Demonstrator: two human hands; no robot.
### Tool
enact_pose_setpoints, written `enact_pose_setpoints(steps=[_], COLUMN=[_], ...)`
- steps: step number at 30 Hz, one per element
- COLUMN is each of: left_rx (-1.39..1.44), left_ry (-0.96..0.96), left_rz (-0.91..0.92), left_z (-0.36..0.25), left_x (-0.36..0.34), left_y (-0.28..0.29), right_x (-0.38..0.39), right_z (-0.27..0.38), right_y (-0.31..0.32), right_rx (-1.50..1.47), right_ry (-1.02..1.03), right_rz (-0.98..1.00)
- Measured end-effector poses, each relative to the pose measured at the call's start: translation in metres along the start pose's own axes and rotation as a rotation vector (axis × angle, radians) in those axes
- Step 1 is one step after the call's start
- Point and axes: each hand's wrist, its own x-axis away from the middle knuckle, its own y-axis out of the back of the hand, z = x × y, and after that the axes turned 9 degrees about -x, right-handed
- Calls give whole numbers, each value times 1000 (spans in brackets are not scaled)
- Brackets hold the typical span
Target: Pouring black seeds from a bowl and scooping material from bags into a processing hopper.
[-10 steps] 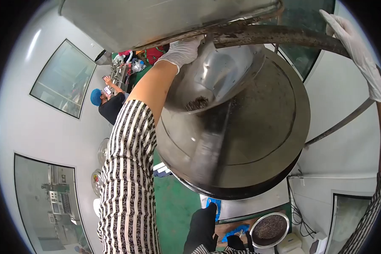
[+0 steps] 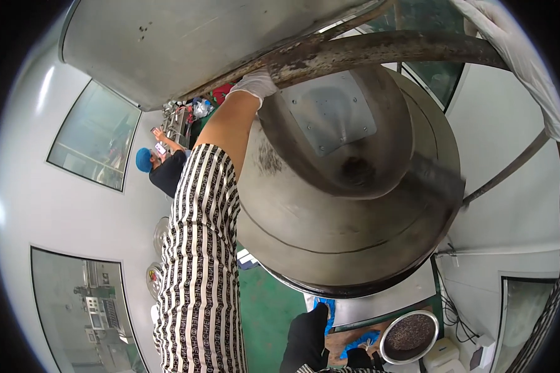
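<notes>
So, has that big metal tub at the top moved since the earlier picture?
Yes. Judged against the upper-left wall window, the metal tub has shifted left and down in view; the gap between them has nearly closed.

We see a white left wall, smooth and bright, with a pale streak of light glaring high on it. Two windows break that wall: an upper window, its glass bluish and reflective, and a lower window, through which we make out boxy machinery. Below us lies a green floor. On our right stands another white wall, with black cables hanging loosely near its foot.
</notes>
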Motion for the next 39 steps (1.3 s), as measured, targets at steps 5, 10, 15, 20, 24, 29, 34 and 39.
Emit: enact_pose_setpoints(steps=[5,10,15,20,24,29,34,39], left_rx=[244,328,-1,-21,117,157,265,285], left_ry=[-146,-189,-400,-446,-398,-373,98,-84], left_rz=[-120,200,28,30,92,111,540,81], left_z=[-18,-50,-28,-31,-16,-40,-41,-55], left_x=[-2,-13,-10,-10,-12,-12,8,90], left_y=[49,94,75,76,67,69,78,142], right_x=[3,-9,-6,6,-6,-6,-3,-19], right_z=[0,-26,-11,-9,11,-15,-2,-61], right_y=[5,5,4,-5,4,4,1,-11], right_rx=[26,-16,-5,89,78,60,69,-97], right_ry=[-52,-12,-62,87,-261,-62,-209,84], right_rz=[27,91,70,-62,10,60,124,80])
